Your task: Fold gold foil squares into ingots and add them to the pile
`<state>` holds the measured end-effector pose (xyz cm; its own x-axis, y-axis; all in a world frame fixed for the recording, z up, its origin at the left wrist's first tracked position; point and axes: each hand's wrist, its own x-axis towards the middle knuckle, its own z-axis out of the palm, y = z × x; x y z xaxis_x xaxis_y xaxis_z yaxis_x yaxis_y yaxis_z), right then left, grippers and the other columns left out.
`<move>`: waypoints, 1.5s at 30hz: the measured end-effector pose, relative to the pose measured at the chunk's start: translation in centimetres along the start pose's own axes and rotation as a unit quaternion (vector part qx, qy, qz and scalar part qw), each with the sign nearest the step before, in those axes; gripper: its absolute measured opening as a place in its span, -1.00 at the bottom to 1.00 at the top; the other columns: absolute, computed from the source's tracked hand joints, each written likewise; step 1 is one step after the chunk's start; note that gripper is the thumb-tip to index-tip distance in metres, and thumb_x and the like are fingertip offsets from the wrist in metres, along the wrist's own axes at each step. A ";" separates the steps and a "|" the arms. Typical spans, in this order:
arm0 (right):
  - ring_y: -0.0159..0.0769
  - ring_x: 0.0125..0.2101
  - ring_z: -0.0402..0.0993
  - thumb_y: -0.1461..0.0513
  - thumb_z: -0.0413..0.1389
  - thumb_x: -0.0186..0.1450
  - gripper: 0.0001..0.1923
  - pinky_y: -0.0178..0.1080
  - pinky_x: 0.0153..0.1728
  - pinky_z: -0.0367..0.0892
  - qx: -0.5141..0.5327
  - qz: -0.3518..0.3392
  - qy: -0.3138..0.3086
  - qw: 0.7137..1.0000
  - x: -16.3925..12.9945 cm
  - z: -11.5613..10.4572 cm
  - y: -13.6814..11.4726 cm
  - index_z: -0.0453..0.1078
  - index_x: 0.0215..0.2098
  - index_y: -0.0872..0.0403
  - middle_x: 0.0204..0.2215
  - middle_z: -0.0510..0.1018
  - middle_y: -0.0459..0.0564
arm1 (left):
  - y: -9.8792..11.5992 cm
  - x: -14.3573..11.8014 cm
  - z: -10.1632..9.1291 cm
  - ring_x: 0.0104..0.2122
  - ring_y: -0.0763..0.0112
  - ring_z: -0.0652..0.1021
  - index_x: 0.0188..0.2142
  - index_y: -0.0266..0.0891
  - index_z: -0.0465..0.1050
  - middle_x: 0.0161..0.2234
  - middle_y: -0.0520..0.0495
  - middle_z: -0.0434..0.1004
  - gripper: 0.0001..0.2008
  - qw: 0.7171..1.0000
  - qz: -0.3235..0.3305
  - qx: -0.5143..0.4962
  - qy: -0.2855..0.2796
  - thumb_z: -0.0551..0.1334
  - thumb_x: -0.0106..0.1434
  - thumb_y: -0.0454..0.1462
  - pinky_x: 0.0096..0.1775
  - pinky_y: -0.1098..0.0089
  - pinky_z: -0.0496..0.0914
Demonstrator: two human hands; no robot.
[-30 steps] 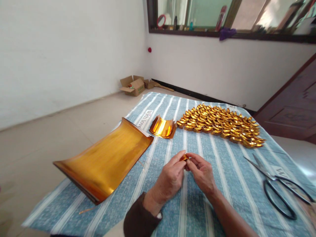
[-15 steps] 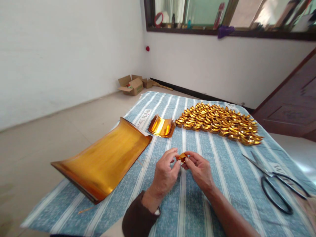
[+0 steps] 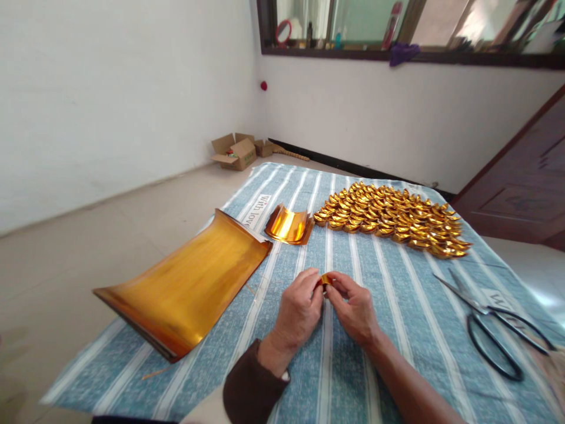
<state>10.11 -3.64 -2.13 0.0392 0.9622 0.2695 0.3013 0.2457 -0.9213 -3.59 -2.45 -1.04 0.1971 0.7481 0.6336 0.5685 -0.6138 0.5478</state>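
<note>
Head camera, looking forward and down, shows both hands meeting over the middle of a table covered with a blue-and-white striped cloth (image 3: 397,330). The left hand (image 3: 296,312) and right hand (image 3: 355,312) are closed in a pinch, fingertips together, on a small folded piece of gold paper (image 3: 325,278). Only a sliver of the paper shows between the thumbs and forefingers; what shows runs roughly left to right, from one hand's fingertips to the other's, and sits at the far end of both hands, just above the cloth. Whether it touches the cloth cannot be told.

To the left of the hands lies a stack of large gold sheets (image 3: 185,282), its long side running from the near left toward the far right, its edges curled upward. Beyond the hands sits a smaller curled stack of gold paper (image 3: 289,225). Farther back and to the right, a heap of folded gold pieces (image 3: 392,218) spreads across the cloth. Black-handled scissors (image 3: 489,327) lie well apart on the right, blades pointing toward the left.
</note>
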 end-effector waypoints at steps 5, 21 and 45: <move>-0.26 -0.27 0.58 0.22 0.08 0.27 -0.78 -0.27 -0.23 0.47 -0.022 -0.014 0.002 1.000 -0.1 0.1 -0.3 0.45 -0.13 0.04 -0.25 0.62 -0.02 | 0.1 0.0 -0.1 -0.12 0.30 0.57 -0.18 -0.26 0.44 -0.16 -0.17 0.56 -0.75 1.000 -0.012 -0.005 0.001 0.07 0.23 -0.48 -0.05 0.29 0.50; -0.31 -0.47 0.52 0.26 0.00 0.33 -0.78 -0.31 -0.41 0.35 -0.270 -0.153 0.054 0.949 -0.8 0.3 -0.8 0.49 -0.20 0.10 -0.42 0.59 0.01 | 0.1 -0.2 0.7 -0.11 0.25 0.58 -0.19 -0.30 0.44 -0.16 -0.23 0.57 -0.78 0.999 -0.014 0.011 0.032 0.07 0.25 -0.46 -0.04 0.26 0.50; -0.43 -0.62 0.39 0.26 -0.11 0.42 -0.68 -0.36 -0.57 0.13 -0.391 -0.244 0.088 0.883 -0.8 0.5 -1.5 0.49 -0.24 0.13 -0.55 0.52 -0.06 | -0.1 -0.4 1.2 -0.16 0.25 0.62 -0.27 -0.30 0.49 -0.21 -0.25 0.61 -0.76 0.995 -0.002 0.077 0.056 0.03 0.31 -0.42 -0.07 0.30 0.51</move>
<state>9.14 -4.68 -1.10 -0.1502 0.7132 0.6847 0.8863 0.4040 -0.2265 -2.81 -2.38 -1.99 0.1091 0.7116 0.6941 0.6858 -0.5594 0.4657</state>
